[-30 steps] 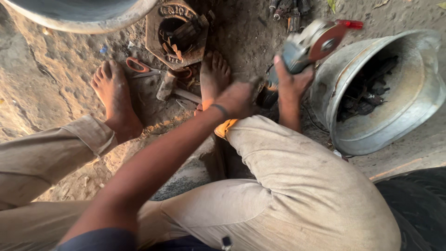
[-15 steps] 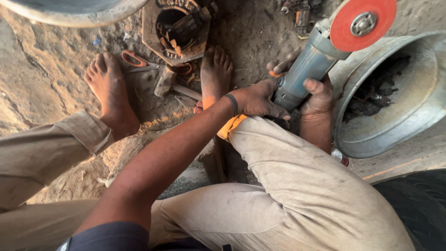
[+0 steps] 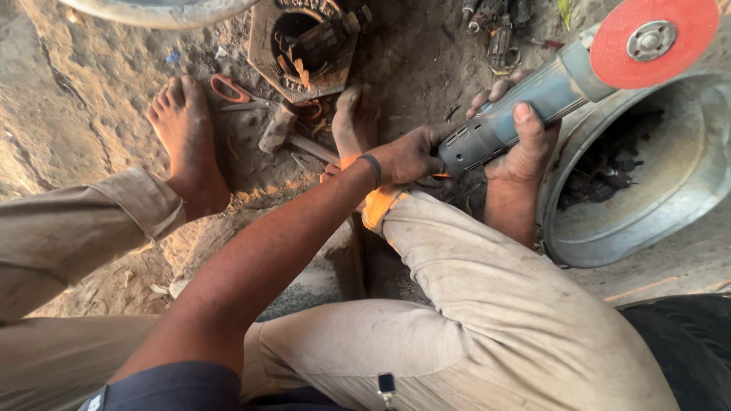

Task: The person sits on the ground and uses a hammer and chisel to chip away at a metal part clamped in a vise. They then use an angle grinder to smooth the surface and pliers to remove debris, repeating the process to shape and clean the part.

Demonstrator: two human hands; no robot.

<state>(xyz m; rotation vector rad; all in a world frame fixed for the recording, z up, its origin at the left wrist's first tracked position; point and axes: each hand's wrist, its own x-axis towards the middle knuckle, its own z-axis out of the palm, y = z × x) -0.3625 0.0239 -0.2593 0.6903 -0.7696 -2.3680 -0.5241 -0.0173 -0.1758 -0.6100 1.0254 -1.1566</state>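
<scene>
Nearest, above the bent knee, the left hand [image 3: 411, 156] clenches the rear end of the angle grinder [image 3: 525, 114]. Just past it, the right hand [image 3: 525, 141] wraps its fingers [image 3: 495, 90] round the grey barrel. Steadying both grips well behind the red disc [image 3: 653, 42] seems wise. Beyond lies a metal basin [image 3: 678, 190] holding dark scraps.

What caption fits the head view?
Both hands, left hand and right hand, grip an angle grinder beside a metal tub.
</scene>
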